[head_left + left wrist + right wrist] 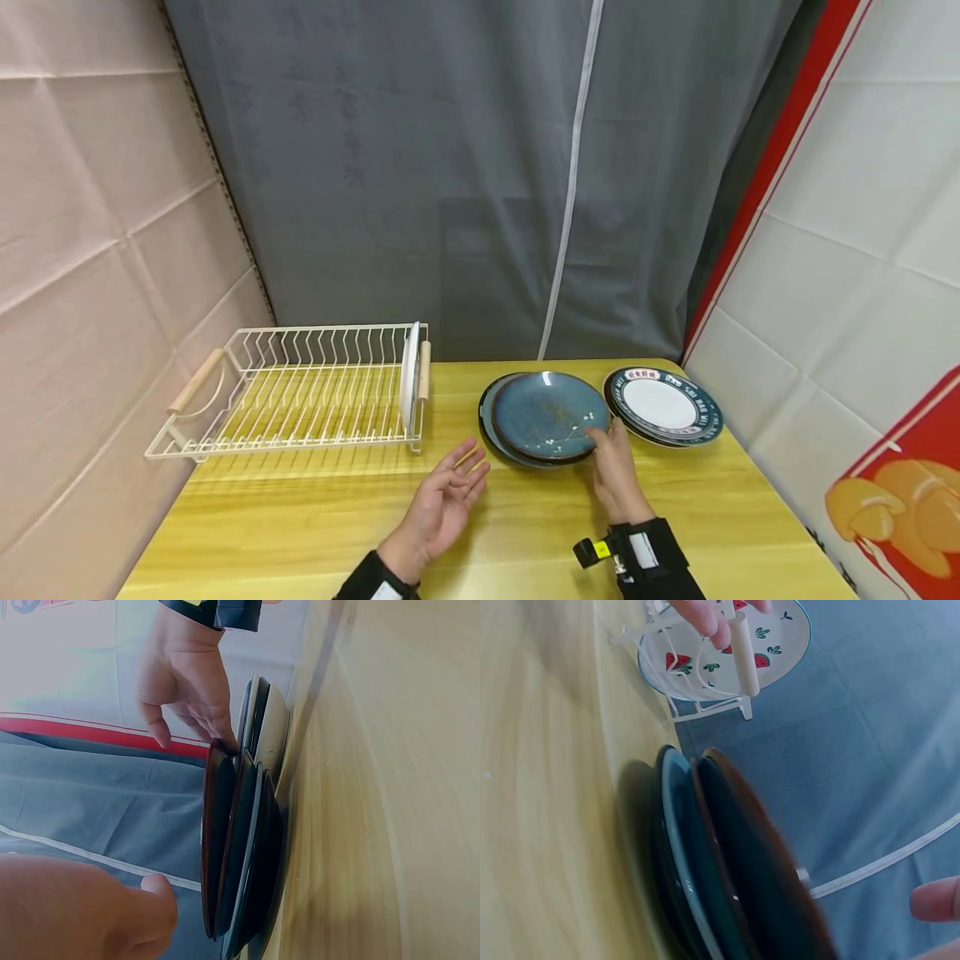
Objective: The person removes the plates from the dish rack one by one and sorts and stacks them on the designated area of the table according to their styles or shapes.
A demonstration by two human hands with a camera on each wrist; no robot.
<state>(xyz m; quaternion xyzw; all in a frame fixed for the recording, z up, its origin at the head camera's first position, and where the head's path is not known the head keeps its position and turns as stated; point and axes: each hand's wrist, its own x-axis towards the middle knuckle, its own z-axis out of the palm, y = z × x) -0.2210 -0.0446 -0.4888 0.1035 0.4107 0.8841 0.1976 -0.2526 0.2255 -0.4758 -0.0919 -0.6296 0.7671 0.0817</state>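
Note:
My right hand is at the right rim of a blue plate with small white blossoms, top of a stack. Its fingertips touch that rim from the side, while the thumb stands off above the plate, seen in the left wrist view. The rim at that end sits slightly raised over the dark-edged plate below. A lighter blue plate lies lower in the stack. My left hand is held in front and to the left of the stack, palm turned up, fingers loosely spread and holding nothing.
A white wire dish rack with wooden handles stands at the left, one white plate upright in its right end. Another stack, topped by a white plate with a patterned teal rim, lies right. Grey curtain hangs behind the wooden table.

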